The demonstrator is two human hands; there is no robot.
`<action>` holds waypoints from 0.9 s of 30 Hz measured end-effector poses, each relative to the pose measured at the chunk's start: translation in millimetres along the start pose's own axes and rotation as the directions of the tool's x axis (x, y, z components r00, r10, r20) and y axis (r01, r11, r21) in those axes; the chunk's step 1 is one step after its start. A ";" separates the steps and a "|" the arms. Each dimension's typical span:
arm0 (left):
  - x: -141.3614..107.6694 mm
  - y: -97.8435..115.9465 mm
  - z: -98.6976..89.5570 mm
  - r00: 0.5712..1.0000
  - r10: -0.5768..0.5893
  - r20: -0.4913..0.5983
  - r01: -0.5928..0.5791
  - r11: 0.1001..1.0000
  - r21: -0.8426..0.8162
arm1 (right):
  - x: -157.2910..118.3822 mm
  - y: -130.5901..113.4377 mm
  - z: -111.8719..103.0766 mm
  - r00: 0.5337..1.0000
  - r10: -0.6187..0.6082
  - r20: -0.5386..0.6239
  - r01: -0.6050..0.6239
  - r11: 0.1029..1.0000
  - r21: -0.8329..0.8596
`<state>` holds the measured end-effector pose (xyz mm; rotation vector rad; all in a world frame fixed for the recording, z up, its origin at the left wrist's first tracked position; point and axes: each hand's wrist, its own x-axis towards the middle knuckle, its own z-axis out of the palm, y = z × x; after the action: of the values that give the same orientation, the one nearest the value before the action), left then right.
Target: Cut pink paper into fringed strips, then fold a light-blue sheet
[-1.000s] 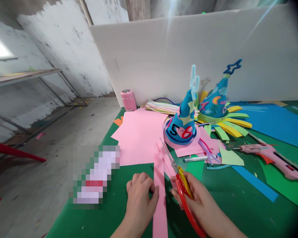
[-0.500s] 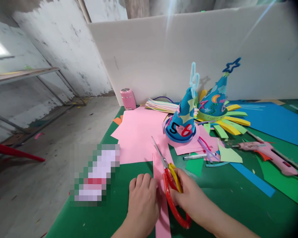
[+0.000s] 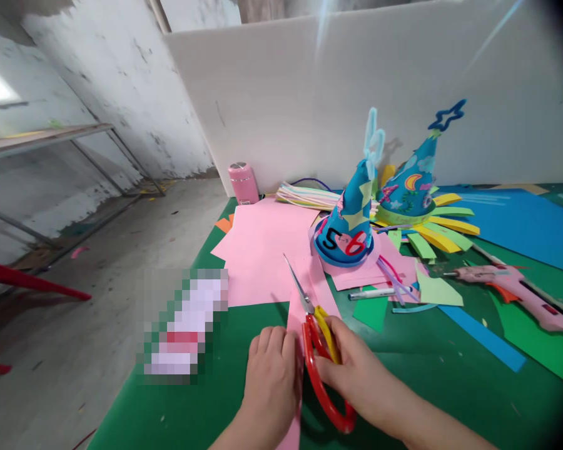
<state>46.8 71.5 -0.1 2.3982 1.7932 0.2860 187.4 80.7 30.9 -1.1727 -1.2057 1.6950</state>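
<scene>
My right hand (image 3: 344,359) is closed on a pair of scissors (image 3: 326,381) with red and yellow handles. Their metal blades look closed, and point away from me over a strip of pink paper (image 3: 293,319). My left hand (image 3: 272,372) rests at the strip's left edge, fingers curled and closed on it; the thumb is hidden. The strip runs toward me under the scissors, past the table's front. Beyond the blades lies a larger sheet of pink paper (image 3: 267,237). Right of it stands a blue cone hat (image 3: 351,212) bearing 5 and 6.
A second blue hat (image 3: 410,184) with a fringed brim stands behind. On the right lie a pink glue gun (image 3: 520,290), a marker (image 3: 373,294), and a blue strip (image 3: 483,337). A pink bottle (image 3: 244,183) stands at the back. The green table's (image 3: 169,412) edge is left.
The strip's near end has swung left, and a wider pink piece shows right of the blades. The scissors have shifted slightly left. My left hand stays nearly in place. The view has shifted slightly.
</scene>
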 end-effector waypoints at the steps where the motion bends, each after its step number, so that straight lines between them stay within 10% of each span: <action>1: 0.5 -0.8 0.4 1.000 0.010 -0.005 -0.010 1.000 -0.012 | 1.0 1.7 1.1 1.000 0.011 -0.019 -0.011 1.000 0.005; 10: 4.3 -10.2 8.2 0.987 0.025 -0.159 -0.065 0.966 -0.249 | 16.5 12.4 14.7 0.984 -0.127 -0.122 0.090 0.958 -0.272; 16: 0.8 -12.8 -2.9 0.955 -0.254 -0.151 0.105 0.769 -0.630 | 17.0 12.3 11.6 0.981 -0.149 -0.124 0.106 0.948 -0.299; 20: 5.4 -8.8 -19.4 0.926 -0.375 0.055 0.198 0.355 -0.914 | 14.8 0.0 -3.9 0.982 -0.165 -0.090 0.142 0.965 -0.219; 23: 14.2 1.2 -29.8 0.938 -0.097 0.334 0.317 -0.154 -0.936 | 16.9 -14.7 -14.1 0.977 -0.192 -0.090 0.184 0.978 -0.095; 27: 29.5 17.9 -37.2 0.918 0.082 0.388 0.385 -0.425 -0.819 | 24.4 -31.1 -21.6 0.969 -0.224 -0.105 0.221 0.974 -0.041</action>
<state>63.1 94.5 42.1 0.6078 0.7222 0.9075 202.0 118.1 51.3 -1.0879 -1.2477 1.4337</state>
